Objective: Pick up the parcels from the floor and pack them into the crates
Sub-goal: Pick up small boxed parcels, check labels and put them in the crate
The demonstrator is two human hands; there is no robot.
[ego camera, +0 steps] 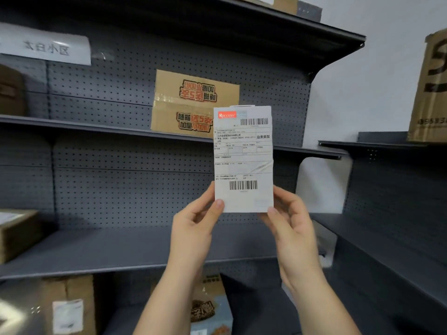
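We hold one white parcel [243,160] upright: left hand [196,228] and right hand [290,223] each pinch one bottom corner; one printed box [193,102] stands on the shelf [96,128] behind.

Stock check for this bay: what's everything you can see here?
white parcel: one, white with barcoded label, held before the shelves
printed cardboard box: one, brown, red-black lettering, middle shelf behind parcel
paper sign: one, white, pegboard upper left
tall cardboard box: one, brown, black print, right-hand shelf
top-shelf box: one, brown, cut off at top
labelled cardboard box: one, brown, white label, bottom left
small cardboard box: one, brown, lower shelf, left edge
picture box: one, brown and pale blue, bottom shelf between the arms
shelving units: two, dark grey, pegboard-backed, ahead and right
left hand: one, pinching parcel's lower left edge
right hand: one, pinching its lower right corner
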